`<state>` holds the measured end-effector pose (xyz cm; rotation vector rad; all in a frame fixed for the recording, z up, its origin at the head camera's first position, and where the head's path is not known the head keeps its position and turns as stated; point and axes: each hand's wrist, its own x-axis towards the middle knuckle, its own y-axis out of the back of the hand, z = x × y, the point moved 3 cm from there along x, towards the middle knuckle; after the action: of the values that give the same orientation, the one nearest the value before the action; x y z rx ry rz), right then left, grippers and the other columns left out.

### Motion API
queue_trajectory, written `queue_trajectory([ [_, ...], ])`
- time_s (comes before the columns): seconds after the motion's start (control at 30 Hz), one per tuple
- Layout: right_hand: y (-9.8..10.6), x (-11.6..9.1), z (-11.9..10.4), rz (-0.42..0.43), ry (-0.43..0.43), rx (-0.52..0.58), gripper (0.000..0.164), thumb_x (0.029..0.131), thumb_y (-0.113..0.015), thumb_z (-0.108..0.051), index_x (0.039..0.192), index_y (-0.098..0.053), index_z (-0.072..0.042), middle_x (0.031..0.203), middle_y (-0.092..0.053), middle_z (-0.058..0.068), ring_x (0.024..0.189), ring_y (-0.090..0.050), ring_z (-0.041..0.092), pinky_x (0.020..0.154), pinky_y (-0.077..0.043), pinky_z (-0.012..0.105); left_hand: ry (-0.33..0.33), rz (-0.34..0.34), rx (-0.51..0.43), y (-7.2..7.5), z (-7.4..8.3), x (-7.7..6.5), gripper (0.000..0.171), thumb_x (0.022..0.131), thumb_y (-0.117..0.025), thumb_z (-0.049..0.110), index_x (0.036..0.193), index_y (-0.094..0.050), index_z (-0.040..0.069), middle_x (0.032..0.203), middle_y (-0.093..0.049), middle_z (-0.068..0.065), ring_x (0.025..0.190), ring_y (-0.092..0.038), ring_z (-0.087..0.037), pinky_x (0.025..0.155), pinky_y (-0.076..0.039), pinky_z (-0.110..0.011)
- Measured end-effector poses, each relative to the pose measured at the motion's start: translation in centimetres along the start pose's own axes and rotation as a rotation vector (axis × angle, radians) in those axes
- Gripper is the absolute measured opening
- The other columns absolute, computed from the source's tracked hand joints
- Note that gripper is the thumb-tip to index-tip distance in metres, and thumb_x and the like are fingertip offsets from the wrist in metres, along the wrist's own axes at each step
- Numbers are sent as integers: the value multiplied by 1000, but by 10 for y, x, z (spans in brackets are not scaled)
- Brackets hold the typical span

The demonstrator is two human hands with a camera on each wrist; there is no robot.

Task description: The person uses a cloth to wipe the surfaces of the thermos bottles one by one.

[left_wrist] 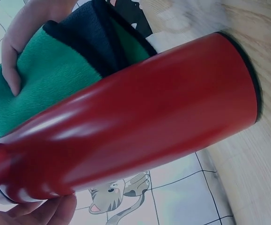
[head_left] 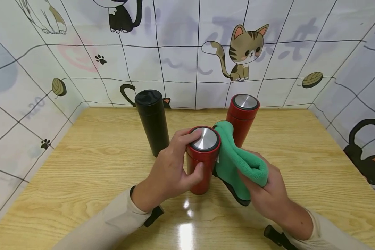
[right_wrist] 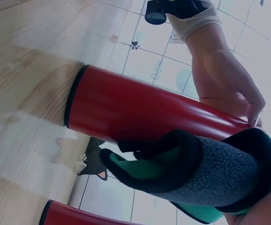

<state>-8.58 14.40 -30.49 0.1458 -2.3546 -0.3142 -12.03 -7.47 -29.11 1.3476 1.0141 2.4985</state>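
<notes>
A red thermos flask point(head_left: 198, 173) with a silver-topped lid is in the middle of the head view. My left hand point(head_left: 172, 166) grips its upper part, thumb on the near side and a fingertip on the lid. In my right hand point(head_left: 268, 191) is a folded green cloth point(head_left: 229, 163) with dark edging and a grey-blue reverse. The cloth lies against the flask's right side. In the left wrist view the red flask point(left_wrist: 140, 117) runs slantwise, with the green cloth point(left_wrist: 46, 89) behind it. The right wrist view shows the cloth's grey side point(right_wrist: 224, 173) beside the flask point(right_wrist: 135, 103).
A black flask point(head_left: 153, 121) stands on the wooden table point(head_left: 81, 173) at the back left. Another red flask point(head_left: 242, 118) with a silver lid stands at the back right, partly behind the cloth. A white cat-printed sheet point(head_left: 178, 62) encloses the back and sides.
</notes>
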Motion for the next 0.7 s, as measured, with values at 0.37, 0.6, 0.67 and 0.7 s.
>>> queue_trajectory([
  [0.37,4,2,-2,-18,-21,-29,49,86,-54,22,133,-58,7,130,-65,-4,119,-62,5,98,-50,16,4,10,9,0,4,3,71,84,-72,28,142,-36,8,129,-53,-14,111,-64,-21,85,-60,-31],
  [0.6,6,0,-3,54,164,132,36,93,-57,9,129,-58,13,133,-66,5,125,-61,14,104,-48,21,59,-5,-21,0,3,5,88,80,-81,31,146,-29,8,132,-53,-12,109,-64,-20,81,-59,-26],
  [0.67,5,0,-3,39,152,136,36,94,-55,10,130,-58,13,134,-65,5,125,-61,15,104,-48,21,80,-6,-20,0,3,4,92,78,-83,32,148,-27,9,133,-52,-12,108,-63,-20,79,-59,-25],
  [0.7,4,1,-3,24,127,123,38,93,-54,12,131,-57,12,135,-64,4,126,-60,14,103,-48,20,87,-3,-19,0,2,4,93,78,-84,33,148,-27,9,133,-52,-12,107,-63,-19,78,-59,-25],
])
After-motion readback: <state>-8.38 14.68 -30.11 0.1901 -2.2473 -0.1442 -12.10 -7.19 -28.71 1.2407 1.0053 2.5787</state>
